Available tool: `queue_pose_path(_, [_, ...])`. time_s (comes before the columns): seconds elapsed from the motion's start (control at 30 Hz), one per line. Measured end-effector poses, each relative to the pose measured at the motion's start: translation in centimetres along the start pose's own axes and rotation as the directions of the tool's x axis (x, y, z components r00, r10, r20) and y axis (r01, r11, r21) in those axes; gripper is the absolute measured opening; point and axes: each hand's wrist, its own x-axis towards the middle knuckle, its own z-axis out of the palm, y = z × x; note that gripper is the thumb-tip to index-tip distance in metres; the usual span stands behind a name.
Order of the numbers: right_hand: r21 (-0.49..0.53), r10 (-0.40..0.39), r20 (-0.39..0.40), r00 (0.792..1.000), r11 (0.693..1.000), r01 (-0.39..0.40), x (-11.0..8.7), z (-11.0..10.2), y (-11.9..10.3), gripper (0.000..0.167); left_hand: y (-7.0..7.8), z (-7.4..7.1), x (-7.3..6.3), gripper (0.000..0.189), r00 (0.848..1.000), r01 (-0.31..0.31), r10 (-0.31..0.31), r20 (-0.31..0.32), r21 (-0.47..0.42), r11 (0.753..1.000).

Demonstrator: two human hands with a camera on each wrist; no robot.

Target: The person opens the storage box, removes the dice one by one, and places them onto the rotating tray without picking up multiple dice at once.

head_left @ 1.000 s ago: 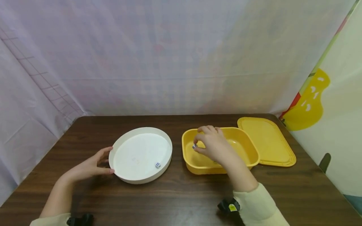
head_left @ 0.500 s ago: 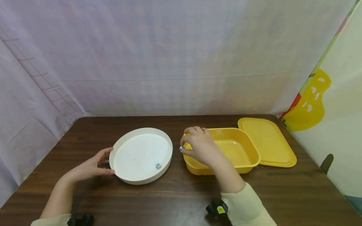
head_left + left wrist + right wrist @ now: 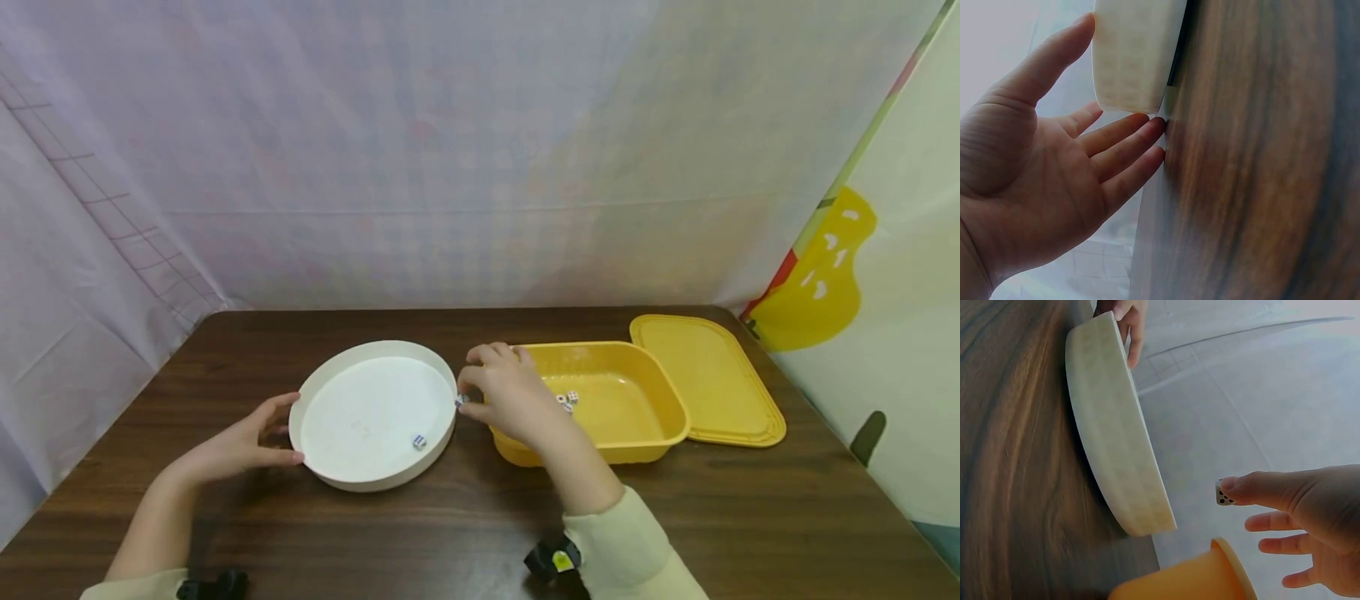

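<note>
My right hand (image 3: 513, 396) pinches a small white die (image 3: 1222, 493) with dark pips between thumb and fingertip. It is at the right rim of a round white tray (image 3: 360, 400), above the table. Another die (image 3: 419, 442) lies inside that tray near its lower right wall. At the tray's left side, my left hand (image 3: 228, 446) touches the rim with spread, mostly straight fingers; the left wrist view shows its open palm (image 3: 1041, 181). Below my right wrist stands a yellow container (image 3: 637, 417) with several dice (image 3: 567, 402) on its floor, partly hidden by the hand.
A yellow lid (image 3: 712, 379) lies flat behind and to the right of the container. Everything rests on a dark wooden table (image 3: 390, 542). A pale curtain (image 3: 450, 167) hangs along its back edge.
My right hand has carried the pinched die leftward, from over the yellow container to the white tray's rim. Dice inside the container have come into view. My left hand has stayed put.
</note>
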Motion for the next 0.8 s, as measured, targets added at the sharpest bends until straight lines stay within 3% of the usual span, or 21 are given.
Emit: queue_pose_path(0.8, [0.020,-0.007,0.025,1.000,1.000,0.007,1.8,2.1,-1.7,0.012,0.0,-0.1,-0.1,0.089,1.000,0.002,-0.002,0.000,-0.014,1.000])
